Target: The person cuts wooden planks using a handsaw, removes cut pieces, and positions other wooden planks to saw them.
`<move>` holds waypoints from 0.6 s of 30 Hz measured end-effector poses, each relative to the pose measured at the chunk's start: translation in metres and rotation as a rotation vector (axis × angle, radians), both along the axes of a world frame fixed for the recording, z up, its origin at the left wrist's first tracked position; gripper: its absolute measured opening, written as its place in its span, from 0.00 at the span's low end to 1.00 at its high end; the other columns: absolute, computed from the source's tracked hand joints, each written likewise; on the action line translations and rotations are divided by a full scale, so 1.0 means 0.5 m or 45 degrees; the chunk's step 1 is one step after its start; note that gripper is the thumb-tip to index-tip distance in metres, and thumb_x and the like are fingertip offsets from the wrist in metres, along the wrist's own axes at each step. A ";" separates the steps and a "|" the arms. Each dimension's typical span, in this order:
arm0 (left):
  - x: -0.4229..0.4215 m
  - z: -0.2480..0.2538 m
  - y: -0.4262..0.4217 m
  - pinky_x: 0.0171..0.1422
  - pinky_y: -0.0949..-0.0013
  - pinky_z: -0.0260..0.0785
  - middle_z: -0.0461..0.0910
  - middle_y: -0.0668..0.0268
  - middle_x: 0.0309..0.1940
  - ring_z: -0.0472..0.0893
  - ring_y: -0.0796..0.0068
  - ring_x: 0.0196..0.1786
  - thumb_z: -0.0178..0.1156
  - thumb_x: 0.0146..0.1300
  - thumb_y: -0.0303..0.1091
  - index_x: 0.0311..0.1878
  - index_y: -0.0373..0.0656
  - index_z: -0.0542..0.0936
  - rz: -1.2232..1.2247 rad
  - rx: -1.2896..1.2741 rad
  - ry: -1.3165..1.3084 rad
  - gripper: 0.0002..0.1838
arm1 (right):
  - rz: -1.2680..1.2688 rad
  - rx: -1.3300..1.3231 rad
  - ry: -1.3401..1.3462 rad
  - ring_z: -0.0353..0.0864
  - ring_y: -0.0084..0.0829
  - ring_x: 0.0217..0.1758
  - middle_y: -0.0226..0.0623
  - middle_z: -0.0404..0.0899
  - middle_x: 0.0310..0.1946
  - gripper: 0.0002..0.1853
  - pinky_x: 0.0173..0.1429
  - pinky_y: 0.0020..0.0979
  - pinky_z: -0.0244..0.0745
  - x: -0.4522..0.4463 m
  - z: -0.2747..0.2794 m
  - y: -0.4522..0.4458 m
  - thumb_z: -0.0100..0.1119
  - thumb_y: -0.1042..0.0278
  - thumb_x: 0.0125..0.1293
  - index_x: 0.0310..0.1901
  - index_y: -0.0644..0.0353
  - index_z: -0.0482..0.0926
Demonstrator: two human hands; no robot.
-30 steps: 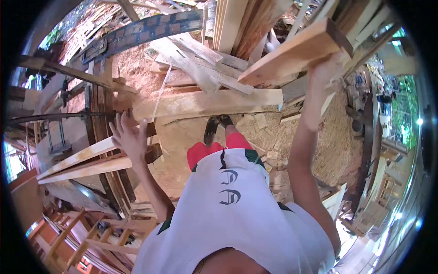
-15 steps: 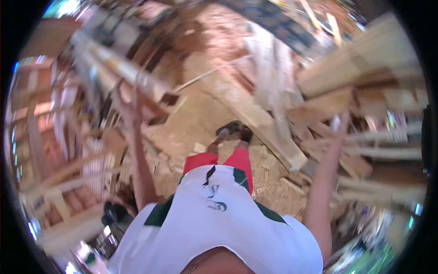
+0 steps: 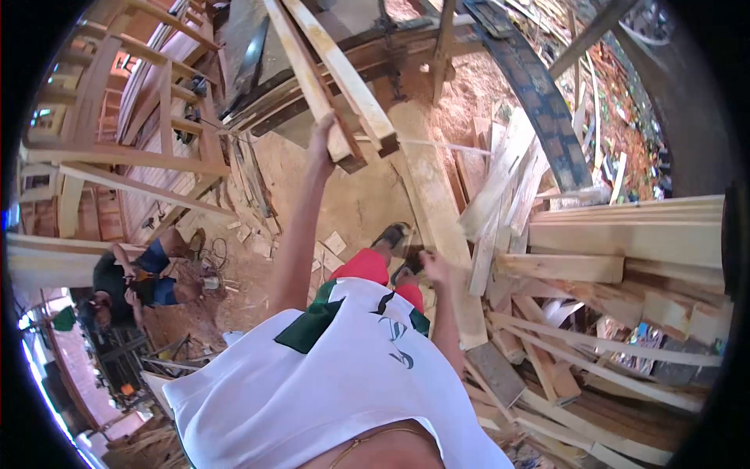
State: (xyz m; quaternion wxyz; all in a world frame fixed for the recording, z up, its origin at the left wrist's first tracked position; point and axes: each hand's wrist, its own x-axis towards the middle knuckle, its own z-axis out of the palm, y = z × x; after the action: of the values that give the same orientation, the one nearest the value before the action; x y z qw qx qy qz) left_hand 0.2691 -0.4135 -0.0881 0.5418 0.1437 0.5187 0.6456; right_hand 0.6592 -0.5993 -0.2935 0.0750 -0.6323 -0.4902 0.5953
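Note:
My left hand (image 3: 320,144) is stretched forward, its fingers closed against the side of a squared wooden beam (image 3: 316,94) near its end. Right beside it lies a second beam (image 3: 348,74) of similar thickness, a narrow gap between them. Both run away from me toward the workbench at the top. My right hand (image 3: 437,270) hangs low by my right leg, in front of a dark shoe; its fingers are hard to make out against the dark background.
A thick plank (image 3: 437,219) lies on the sawdust floor to my right. Stacked timber (image 3: 625,234) and scattered offcuts fill the right side. A workbench (image 3: 297,55) stands ahead. At the left a person (image 3: 117,281) sits low, near a timber frame (image 3: 125,156).
My view has turned, and the blur is gone. My left hand has come to the end of a beam. My right hand has drawn in from far right to beside my leg.

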 end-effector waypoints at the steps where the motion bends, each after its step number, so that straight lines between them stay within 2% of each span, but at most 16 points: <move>1: 0.009 0.012 -0.001 0.52 0.59 0.82 0.80 0.59 0.49 0.84 0.66 0.51 0.64 0.71 0.50 0.64 0.40 0.71 0.035 -0.028 0.059 0.29 | -0.118 0.065 0.231 0.86 0.38 0.55 0.51 0.86 0.51 0.28 0.60 0.39 0.79 -0.060 0.010 -0.010 0.64 0.50 0.73 0.61 0.69 0.79; 3: 0.015 0.011 -0.003 0.55 0.59 0.81 0.78 0.59 0.53 0.83 0.64 0.52 0.67 0.69 0.52 0.68 0.37 0.65 0.065 -0.004 0.085 0.36 | -0.058 0.264 0.103 0.84 0.43 0.59 0.53 0.84 0.56 0.28 0.64 0.39 0.77 -0.160 0.232 0.060 0.67 0.56 0.71 0.64 0.69 0.77; 5: 0.009 -0.013 0.000 0.58 0.59 0.79 0.77 0.56 0.57 0.82 0.64 0.55 0.69 0.68 0.53 0.72 0.37 0.61 0.051 0.044 0.099 0.42 | -0.240 1.061 0.175 0.83 0.45 0.61 0.51 0.83 0.56 0.30 0.67 0.39 0.75 -0.239 0.261 0.144 0.72 0.61 0.66 0.64 0.69 0.74; 6: -0.001 -0.038 0.010 0.60 0.59 0.78 0.76 0.54 0.59 0.81 0.63 0.57 0.70 0.67 0.54 0.73 0.37 0.59 0.067 0.053 0.112 0.44 | -0.276 1.151 0.284 0.81 0.44 0.64 0.51 0.81 0.59 0.32 0.69 0.39 0.74 -0.279 0.344 0.202 0.73 0.62 0.65 0.66 0.67 0.73; 7: 0.018 -0.006 0.006 0.63 0.60 0.76 0.73 0.51 0.63 0.79 0.63 0.60 0.70 0.67 0.53 0.76 0.38 0.53 0.182 -0.003 0.235 0.48 | -0.302 1.249 0.406 0.79 0.44 0.67 0.51 0.79 0.62 0.34 0.70 0.39 0.72 -0.322 0.442 0.266 0.73 0.63 0.64 0.68 0.66 0.72; 8: 0.033 0.024 -0.002 0.64 0.59 0.75 0.73 0.51 0.63 0.79 0.62 0.60 0.70 0.68 0.52 0.77 0.38 0.50 0.214 0.007 0.234 0.50 | -0.282 1.288 0.419 0.79 0.44 0.67 0.51 0.79 0.62 0.34 0.70 0.39 0.72 -0.355 0.491 0.328 0.73 0.63 0.64 0.68 0.66 0.72; 9: 0.039 0.048 -0.006 0.65 0.59 0.75 0.73 0.50 0.64 0.78 0.61 0.61 0.70 0.68 0.52 0.78 0.37 0.48 0.200 -0.019 0.201 0.52 | -0.121 1.348 0.426 0.81 0.46 0.65 0.52 0.81 0.59 0.33 0.69 0.40 0.74 -0.370 0.533 0.384 0.73 0.63 0.63 0.68 0.64 0.73; 10: 0.041 0.065 -0.013 0.66 0.58 0.74 0.72 0.50 0.65 0.78 0.60 0.63 0.71 0.68 0.51 0.79 0.37 0.46 0.183 -0.052 0.170 0.53 | 0.037 1.396 0.431 0.83 0.48 0.63 0.52 0.83 0.57 0.32 0.67 0.41 0.75 -0.384 0.560 0.417 0.72 0.63 0.63 0.67 0.62 0.74; 11: 0.042 0.074 -0.017 0.66 0.58 0.74 0.72 0.50 0.65 0.78 0.60 0.63 0.71 0.68 0.51 0.79 0.37 0.46 0.201 -0.029 0.165 0.53 | 0.057 1.418 0.438 0.83 0.48 0.63 0.52 0.83 0.57 0.32 0.67 0.41 0.75 -0.399 0.570 0.436 0.72 0.63 0.63 0.67 0.62 0.74; 13: 0.041 0.085 -0.015 0.68 0.59 0.73 0.71 0.48 0.69 0.77 0.59 0.67 0.71 0.67 0.49 0.81 0.37 0.45 0.203 0.071 0.188 0.54 | 0.235 1.073 0.034 0.86 0.53 0.56 0.54 0.87 0.49 0.27 0.61 0.45 0.80 -0.421 0.585 0.463 0.70 0.62 0.65 0.64 0.60 0.78; 14: 0.029 0.056 -0.001 0.68 0.59 0.73 0.71 0.48 0.69 0.77 0.59 0.67 0.71 0.67 0.49 0.81 0.37 0.45 0.209 0.086 0.187 0.54 | 0.240 1.087 0.035 0.86 0.53 0.56 0.54 0.87 0.49 0.27 0.61 0.45 0.80 -0.425 0.597 0.459 0.70 0.62 0.65 0.64 0.60 0.78; 16: 0.013 -0.033 0.029 0.63 0.55 0.78 0.73 0.51 0.67 0.79 0.58 0.64 0.69 0.69 0.49 0.81 0.43 0.48 0.246 0.107 0.386 0.49 | 0.216 1.261 -0.013 0.88 0.55 0.49 0.55 0.87 0.43 0.22 0.55 0.49 0.82 -0.408 0.609 0.423 0.67 0.61 0.66 0.59 0.59 0.82; 17: 0.028 0.034 0.005 0.68 0.60 0.73 0.71 0.47 0.69 0.77 0.58 0.68 0.72 0.67 0.47 0.80 0.37 0.48 0.259 0.083 0.319 0.52 | 0.246 1.270 -0.125 0.88 0.56 0.49 0.55 0.88 0.43 0.21 0.54 0.49 0.82 -0.404 0.590 0.418 0.68 0.60 0.66 0.57 0.60 0.83; 18: 0.025 0.036 0.000 0.67 0.60 0.74 0.72 0.47 0.68 0.78 0.59 0.66 0.71 0.67 0.47 0.80 0.37 0.49 0.209 0.098 0.245 0.51 | 0.226 1.224 -0.151 0.88 0.56 0.49 0.55 0.88 0.43 0.21 0.54 0.49 0.82 -0.387 0.586 0.379 0.68 0.60 0.66 0.57 0.60 0.83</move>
State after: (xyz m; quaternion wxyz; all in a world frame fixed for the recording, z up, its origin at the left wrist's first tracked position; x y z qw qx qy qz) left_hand 0.2817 -0.4134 -0.0699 0.4288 0.1828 0.5532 0.6905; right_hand 0.4658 -0.4098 -0.0004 0.2793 -0.5147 -0.7647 0.2688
